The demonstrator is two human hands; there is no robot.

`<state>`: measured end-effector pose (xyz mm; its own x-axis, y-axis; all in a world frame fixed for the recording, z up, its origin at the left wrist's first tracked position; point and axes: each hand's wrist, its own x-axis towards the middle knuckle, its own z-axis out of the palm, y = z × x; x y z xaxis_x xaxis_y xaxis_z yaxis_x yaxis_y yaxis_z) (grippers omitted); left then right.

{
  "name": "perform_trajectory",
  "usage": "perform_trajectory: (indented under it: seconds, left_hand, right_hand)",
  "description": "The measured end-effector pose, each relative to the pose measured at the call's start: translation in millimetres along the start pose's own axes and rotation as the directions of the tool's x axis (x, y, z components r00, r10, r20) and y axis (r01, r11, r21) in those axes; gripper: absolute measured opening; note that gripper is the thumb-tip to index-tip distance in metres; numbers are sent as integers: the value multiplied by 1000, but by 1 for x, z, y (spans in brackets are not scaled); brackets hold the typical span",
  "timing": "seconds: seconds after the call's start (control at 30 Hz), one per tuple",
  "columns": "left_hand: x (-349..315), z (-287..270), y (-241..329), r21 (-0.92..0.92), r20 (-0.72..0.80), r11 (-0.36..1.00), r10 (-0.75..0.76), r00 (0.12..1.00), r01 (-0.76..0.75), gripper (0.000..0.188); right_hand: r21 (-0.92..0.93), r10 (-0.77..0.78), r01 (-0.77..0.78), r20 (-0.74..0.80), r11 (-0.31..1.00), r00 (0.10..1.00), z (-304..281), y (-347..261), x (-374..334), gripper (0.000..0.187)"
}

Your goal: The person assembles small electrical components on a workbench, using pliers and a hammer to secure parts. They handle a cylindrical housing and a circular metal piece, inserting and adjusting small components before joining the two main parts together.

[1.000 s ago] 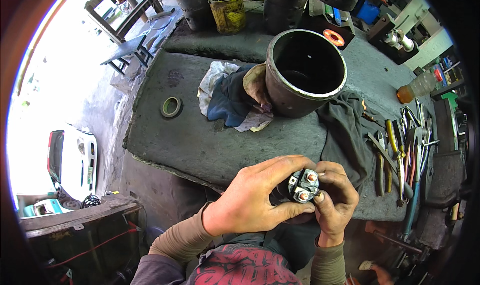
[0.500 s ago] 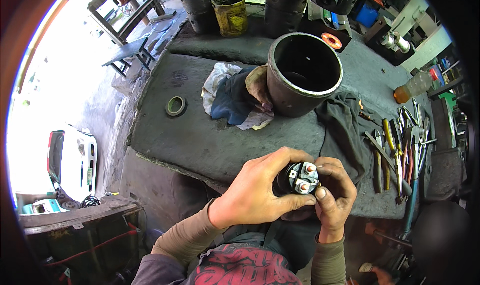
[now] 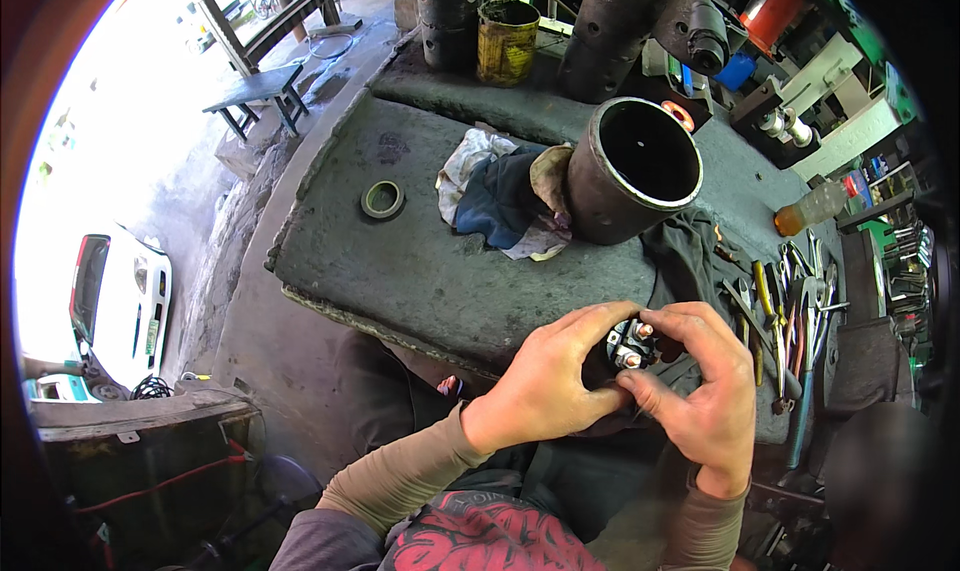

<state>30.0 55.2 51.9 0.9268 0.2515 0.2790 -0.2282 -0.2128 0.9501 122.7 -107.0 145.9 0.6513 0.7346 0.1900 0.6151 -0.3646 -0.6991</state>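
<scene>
A starter solenoid (image 3: 620,353) with a round dark body and two copper studs on its end is held near the bench's front edge. The fingers and thumb of my left hand (image 3: 548,379) are wrapped round its left side. My right hand (image 3: 708,386) closes on its right side, thumb at the lower rim and fingertips at the upper rim by a stud. The studs point up toward me. Most of the body is hidden behind my hands. Beyond them, a dark grey cloth (image 3: 672,261) lies on the bench.
A big dark metal cylinder (image 3: 610,196) stands on the bench (image 3: 400,281) against bunched rags (image 3: 495,196). A tape roll (image 3: 382,200) lies left. Pliers and other hand tools (image 3: 785,306) pile up at right, near a bottle of brown liquid (image 3: 812,209). A yellow can (image 3: 507,51) stands behind.
Both hands have shifted right with the solenoid, and it is tilted differently. My right fingers have moved from its side over its upper rim. The whole view has shifted and turned a little.
</scene>
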Motion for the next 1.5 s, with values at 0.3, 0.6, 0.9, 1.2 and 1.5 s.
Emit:
perform_trajectory:
  seconds: [0.3,0.6,0.9,1.2,1.5]
  left_hand:
    - [0,-12,-6,-116,119,993,51,992,-37,81]
    - [11,-21,4,-13,124,990,144,982,-144,69]
    - [7,-15,12,71,76,997,37,996,-43,57]
    - [6,-18,31,239,98,971,-3,995,-21,56]
    - [13,-13,39,189,154,982,-39,987,9,51]
  right_hand:
    - [94,-10,13,-30,996,999,7,21,-8,55]
    - [540,128,-74,-64,838,990,18,45,-36,57]
    - [345,29,60,-247,937,969,30,56,-52,36]
    - [269,-98,203,-358,942,929,57,66,-53,48]
    - [77,-130,162,-318,984,939,-16,81,-75,42]
